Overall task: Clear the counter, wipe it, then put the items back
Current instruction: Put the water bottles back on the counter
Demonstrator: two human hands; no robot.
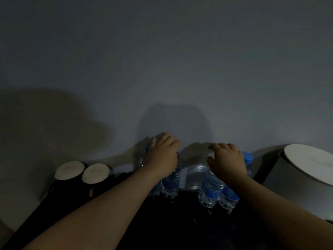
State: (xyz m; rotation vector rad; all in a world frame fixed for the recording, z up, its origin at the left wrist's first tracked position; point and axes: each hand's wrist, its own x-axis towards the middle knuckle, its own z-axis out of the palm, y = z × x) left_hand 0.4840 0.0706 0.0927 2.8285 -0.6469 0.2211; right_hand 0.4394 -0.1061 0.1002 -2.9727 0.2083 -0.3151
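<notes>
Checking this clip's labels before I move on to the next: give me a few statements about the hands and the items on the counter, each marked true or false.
1. Both the left hand and the right hand grip water bottles from the top. True.
2. The bottle cap in view is red. False: it is blue.
3. Two lidded cups stand left of the bottles. True.
4. The left hand holds a wiping cloth. False: it is on bottle tops, and no cloth is in view.
5. The grey round container stands at the far left. False: it is at the right edge.
</notes>
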